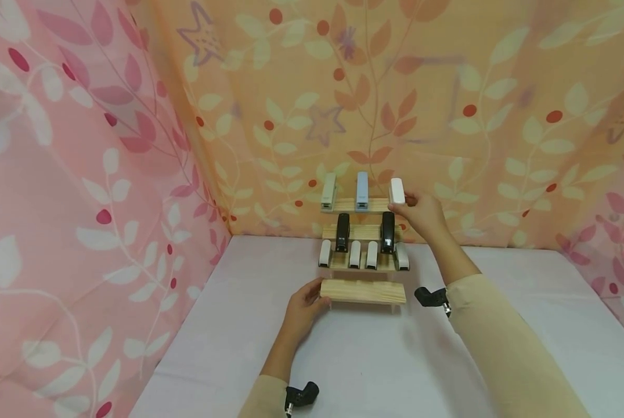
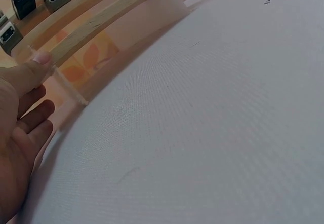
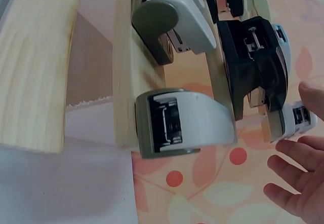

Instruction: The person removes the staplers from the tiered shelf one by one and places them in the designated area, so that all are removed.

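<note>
A tiered wooden rack (image 1: 362, 292) with clear supports stands on the white cloth. My left hand (image 1: 302, 309) holds the left end of its lowest board, the thumb on the board's edge in the left wrist view. At the top tier's right end my right hand (image 1: 425, 215) pinches a white stapler (image 1: 397, 191), thumb and forefinger at its two sides. In the right wrist view this stapler (image 3: 299, 119) sits by the thumb, the other fingers spread. Beside it on that tier stand a blue stapler (image 1: 362, 191) and a green stapler (image 1: 329, 191).
A black stapler (image 1: 342, 232) and another black stapler (image 1: 388, 232) stand on the tier below. Several small white staplers (image 1: 372, 255) line the tier under that. Patterned orange cloth (image 1: 270, 174) hangs close behind the rack; pink cloth (image 1: 108, 232) hangs at left.
</note>
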Available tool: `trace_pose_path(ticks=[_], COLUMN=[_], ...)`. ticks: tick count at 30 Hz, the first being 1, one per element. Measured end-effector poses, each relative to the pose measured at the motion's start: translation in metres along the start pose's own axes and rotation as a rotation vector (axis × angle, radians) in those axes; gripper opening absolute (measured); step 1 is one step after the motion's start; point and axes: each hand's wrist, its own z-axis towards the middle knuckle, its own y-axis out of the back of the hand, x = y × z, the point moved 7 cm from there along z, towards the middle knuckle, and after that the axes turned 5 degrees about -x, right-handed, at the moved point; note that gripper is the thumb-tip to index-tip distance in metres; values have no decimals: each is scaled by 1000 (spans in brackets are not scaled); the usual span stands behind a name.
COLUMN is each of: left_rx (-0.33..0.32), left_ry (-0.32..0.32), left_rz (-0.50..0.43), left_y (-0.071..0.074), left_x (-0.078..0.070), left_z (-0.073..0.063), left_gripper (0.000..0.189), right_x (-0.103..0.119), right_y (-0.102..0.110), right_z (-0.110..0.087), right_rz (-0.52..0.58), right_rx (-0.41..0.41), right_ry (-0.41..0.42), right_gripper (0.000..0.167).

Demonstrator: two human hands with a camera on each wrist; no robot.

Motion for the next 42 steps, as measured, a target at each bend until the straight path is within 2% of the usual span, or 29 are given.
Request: trace_pose_path(ticks=[6,17,22,32,42], left_rx=[-3,-6,-4,-9,-15], left_ry=[2,8,20,22,-9], left_rz=[-3,7,5,55,71], left_y=[0,1,0,-1,1], left_x=[-2,0,2,6,3], left_z=[0,1,1,1,0], left_gripper=[65,65,64,68,69], right_x=[1,4,5,-5,-4], right_y=[1,12,18,28,50], right_z=[2,-3,-2,-7,-36], right_rz=[-42,-176,-247,-115,-99], right_rx=[-46,-107,-160,-309,-462], right_ry=[-3,13,20,84,161], right_gripper=[65,48,39,32,31])
